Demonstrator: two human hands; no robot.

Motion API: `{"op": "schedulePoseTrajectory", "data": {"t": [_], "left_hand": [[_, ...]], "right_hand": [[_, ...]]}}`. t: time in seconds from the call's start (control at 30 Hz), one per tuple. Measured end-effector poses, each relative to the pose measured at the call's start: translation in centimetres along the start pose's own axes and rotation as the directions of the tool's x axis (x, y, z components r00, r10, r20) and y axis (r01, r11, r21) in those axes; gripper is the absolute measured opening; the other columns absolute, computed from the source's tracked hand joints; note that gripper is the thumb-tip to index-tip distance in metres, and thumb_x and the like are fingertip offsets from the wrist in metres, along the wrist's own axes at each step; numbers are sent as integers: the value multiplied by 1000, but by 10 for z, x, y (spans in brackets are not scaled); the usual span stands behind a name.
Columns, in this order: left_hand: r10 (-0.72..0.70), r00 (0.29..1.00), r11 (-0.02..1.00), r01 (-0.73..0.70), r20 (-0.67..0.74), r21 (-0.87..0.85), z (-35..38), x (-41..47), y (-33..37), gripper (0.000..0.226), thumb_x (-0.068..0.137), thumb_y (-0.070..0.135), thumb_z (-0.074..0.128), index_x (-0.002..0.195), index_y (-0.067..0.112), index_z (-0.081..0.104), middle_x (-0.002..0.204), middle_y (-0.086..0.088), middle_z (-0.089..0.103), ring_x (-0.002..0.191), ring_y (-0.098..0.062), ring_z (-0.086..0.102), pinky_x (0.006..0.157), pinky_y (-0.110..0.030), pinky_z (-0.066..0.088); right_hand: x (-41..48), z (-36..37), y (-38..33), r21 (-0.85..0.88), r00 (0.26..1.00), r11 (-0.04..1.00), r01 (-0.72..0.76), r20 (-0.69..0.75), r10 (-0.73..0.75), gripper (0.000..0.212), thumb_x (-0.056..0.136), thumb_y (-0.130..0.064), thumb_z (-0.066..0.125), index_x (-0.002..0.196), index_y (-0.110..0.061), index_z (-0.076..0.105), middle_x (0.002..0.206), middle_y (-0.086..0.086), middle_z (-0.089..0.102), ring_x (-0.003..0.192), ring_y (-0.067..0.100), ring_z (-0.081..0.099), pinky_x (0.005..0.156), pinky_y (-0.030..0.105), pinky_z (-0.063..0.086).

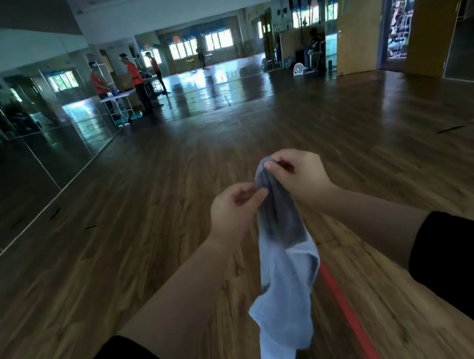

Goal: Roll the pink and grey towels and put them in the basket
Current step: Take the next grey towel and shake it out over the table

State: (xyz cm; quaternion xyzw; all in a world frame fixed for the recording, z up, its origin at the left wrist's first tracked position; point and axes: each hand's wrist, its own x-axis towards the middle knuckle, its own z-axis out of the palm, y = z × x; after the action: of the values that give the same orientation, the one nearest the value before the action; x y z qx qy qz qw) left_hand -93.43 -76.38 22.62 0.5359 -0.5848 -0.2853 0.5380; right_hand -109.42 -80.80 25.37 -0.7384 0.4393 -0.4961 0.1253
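— One grey towel [285,264] is held up in the air in the middle of the view; is it gripped by both hands?

— Yes; its top end is pinched by the right hand [296,175] between thumb and curled fingers, and just below, on the other edge, it is pinched by the left hand [235,210] in the same manner; the two hands are close to each other, with the cloth between them.

— How is the rest of the towel seen?

— It hangs down loosely from the hands towards the lower edge of the view; the upper part is bunched and looks darker, the lower part is paler and folded on itself; whether its lowest end touches something cannot be told, because it is cut by the frame.

— What is seen around it?

— Black sleeves [473,267] are worn on the upper arms; a wooden floor [120,273] is spread below, and a red line [353,318] is drawn on it, passing behind the towel; a mirror wall [10,151] is placed along the left side; far away, people in orange shirts [133,71] are seen at a white table [120,95]; yellow doors [360,22] are seen at the right.
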Motion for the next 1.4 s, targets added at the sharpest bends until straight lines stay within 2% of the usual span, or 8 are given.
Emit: {"op": "schedulePoseTrajectory", "data": {"t": [0.07, 0.2, 0.4, 0.6, 0.73, 1.03, 1.27, 1.4], "left_hand": [[-4, 1000, 994, 2, 13, 105, 7, -6, -9, 10, 88, 23, 67, 94, 18, 72, 84, 10, 70, 75, 3, 64, 67, -11, 48], [-95, 992, 986, 83, 82, 146, 14, -8, -16, 16, 97, 30, 51, 92, 21, 63, 84, 7, 64, 77, -7, 61, 67, -21, 47], [100, 992, 970, -79, -79, 229, -3, 16, 4, 16, 100, 20, 48, 88, 12, 54, 74, 8, 53, 69, -6, 49, 59, -9, 35], [229, 972, 928, -200, -59, 316, -27, 50, 33, 19, 98, 28, 49, 84, 15, 52, 68, 8, 50, 68, -10, 47, 66, -27, 35], [293, 955, 883, -285, 38, 372, -30, 51, 49, 15, 96, 37, 52, 85, 27, 54, 70, 16, 57, 69, -1, 52, 66, -25, 40], [268, 922, 733, -384, 279, 562, -30, 44, 40, 32, 90, 49, 56, 70, 25, 48, 66, 4, 52, 63, -10, 52, 58, -32, 39], [295, 931, 738, -365, 214, 567, -32, 64, 50, 29, 96, 34, 52, 69, 26, 49, 65, 4, 51, 64, -11, 51, 57, -31, 35], [309, 949, 788, -292, 63, 542, -20, 88, 73, 25, 96, 37, 50, 80, 19, 57, 72, 0, 58, 72, -21, 55, 65, -36, 43]], "right_hand": [[-1, -2, 0, 19, 1000, 1000, -25, -3, 25, 16, 93, -27, 60, 85, -16, 70, 78, -8, 66, 71, 2, 57, 66, 8, 38], [4, -8, -2, 64, 998, 996, -57, 16, 56, 16, 95, -25, 57, 81, -20, 62, 74, -10, 60, 68, -4, 53, 62, 7, 36], [11, -23, 10, 8, 991, 994, -113, 73, 112, 13, 98, -24, 51, 87, -17, 53, 73, -11, 51, 69, 5, 47, 59, 13, 32], [17, -56, 15, -80, 967, 990, 112, 240, -90, 16, 88, -35, 69, 96, -22, 65, 96, -11, 66, 88, 6, 59, 76, 19, 41], [30, -83, 7, -65, 974, 982, 180, 148, -169, 11, 95, -27, 59, 97, -22, 69, 98, -13, 68, 92, 4, 61, 82, 24, 45], [60, -148, 31, -438, 992, 897, 51, -83, -97, 15, 99, -36, 45, 105, -30, 58, 102, -1, 63, 92, 22, 58, 72, 39, 49], [62, -187, 74, -371, 977, 908, -194, -157, 144, 15, 101, -21, 38, 102, -26, 52, 98, 5, 60, 86, 25, 56, 71, 34, 42], [49, -206, 77, -560, 996, 823, -89, -61, 67, 20, 103, -34, 34, 112, -36, 52, 105, -6, 59, 89, 17, 54, 67, 32, 40]]}}
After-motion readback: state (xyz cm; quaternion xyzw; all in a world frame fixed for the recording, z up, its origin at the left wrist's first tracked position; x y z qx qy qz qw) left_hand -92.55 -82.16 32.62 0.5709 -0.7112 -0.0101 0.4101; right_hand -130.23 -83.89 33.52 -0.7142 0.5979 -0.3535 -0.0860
